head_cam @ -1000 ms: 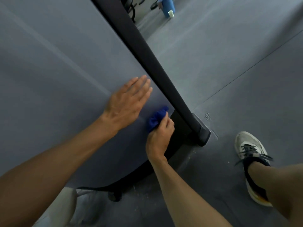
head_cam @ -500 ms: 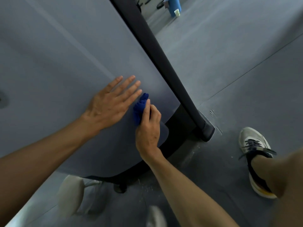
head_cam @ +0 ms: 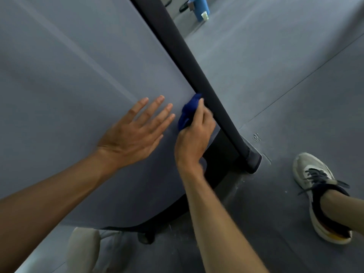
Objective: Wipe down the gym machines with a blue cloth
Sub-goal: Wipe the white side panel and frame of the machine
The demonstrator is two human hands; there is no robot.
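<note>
The right hand (head_cam: 194, 138) has its grip clamped on the blue cloth (head_cam: 188, 111), the fingers curled round the bunched fabric. Most of the cloth juts out ahead of the knuckles and to their left, a crumpled wad with its far tip touching the black rail (head_cam: 199, 75); the rest is hidden inside the fist. The index finger lies stretched along the cloth's right side, just beside the rail. The wad is pressed against the grey panel (head_cam: 78, 85) of the machine, close to the panel's right edge where the rail runs along it.

The left hand (head_cam: 134, 133) lies flat on the same panel just left of the cloth, its grip apart, fingers straight and spread, holding nothing. Its fingertips stop just short of the cloth without touching it.

The rail slants from the top of the view down to the right and ends in a rounded black end cap (head_cam: 254, 160) on the grey floor (head_cam: 295, 75). Below the hands the panel's lower edge curves over a dark base.

On the floor at the right stands a foot in a white shoe (head_cam: 315, 186) with dark laces, well apart from the machine. A second pale shoe (head_cam: 84, 251) shows blurred at the bottom edge. At the top edge, far off, stands a blue container (head_cam: 200, 4) with a small pale cup (head_cam: 204, 16) just beside it.
</note>
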